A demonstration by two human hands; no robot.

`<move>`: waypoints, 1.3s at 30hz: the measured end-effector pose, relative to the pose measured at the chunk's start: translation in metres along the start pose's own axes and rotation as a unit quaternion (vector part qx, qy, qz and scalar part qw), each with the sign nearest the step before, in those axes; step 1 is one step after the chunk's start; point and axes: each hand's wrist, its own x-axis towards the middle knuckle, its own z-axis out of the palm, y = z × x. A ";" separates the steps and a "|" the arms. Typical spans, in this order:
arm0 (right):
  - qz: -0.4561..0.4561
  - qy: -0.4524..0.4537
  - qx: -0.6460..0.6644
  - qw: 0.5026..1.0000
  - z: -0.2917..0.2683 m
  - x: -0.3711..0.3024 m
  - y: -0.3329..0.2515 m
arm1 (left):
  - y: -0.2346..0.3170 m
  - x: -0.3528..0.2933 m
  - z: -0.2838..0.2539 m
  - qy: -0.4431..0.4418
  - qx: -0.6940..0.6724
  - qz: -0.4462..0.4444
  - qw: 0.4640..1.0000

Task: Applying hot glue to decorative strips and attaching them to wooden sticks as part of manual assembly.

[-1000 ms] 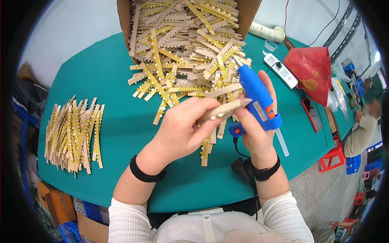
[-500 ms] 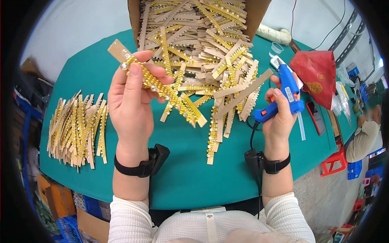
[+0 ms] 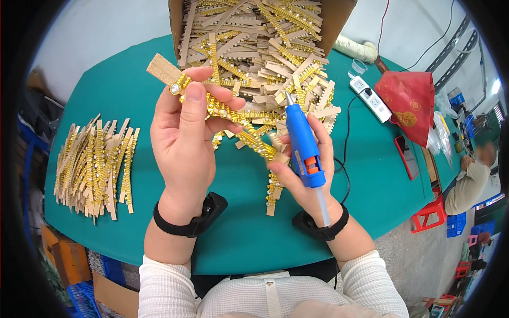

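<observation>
My left hand (image 3: 183, 140) holds up a long tan strip with a gold beaded trim (image 3: 212, 106), pinching it near its upper left end. The strip slants down to the right, where my right hand (image 3: 302, 177) touches its lower end with the fingertips. That same right hand grips a blue hot glue gun (image 3: 301, 146), nozzle pointing up, with a clear glue stick poking out below. Both wrists wear black bands. Beneath the hands lies the green table (image 3: 116, 90).
A tipped cardboard box (image 3: 339, 18) spills many tan and gold strips (image 3: 260, 58) across the table's far side. A stack of trimmed strips (image 3: 95, 164) lies at the left. A white power strip (image 3: 371, 98), red bag (image 3: 411, 100) and a seated person (image 3: 469, 177) are at the right.
My right hand has swung the glue gun in from the right to the strip's lower end. The left hand keeps the strip raised, now slightly further right.
</observation>
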 end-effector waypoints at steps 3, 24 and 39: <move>-0.060 0.010 0.000 0.998 0.005 0.001 -0.003 | 0.002 -0.002 0.002 0.002 -0.011 0.014 1.000; 0.022 0.272 0.141 0.952 -0.053 0.033 0.001 | 0.014 0.007 -0.013 0.002 0.043 -0.055 0.998; 0.046 0.060 0.172 0.982 -0.036 0.010 -0.052 | -0.022 -0.043 0.029 -0.270 0.082 -0.192 0.940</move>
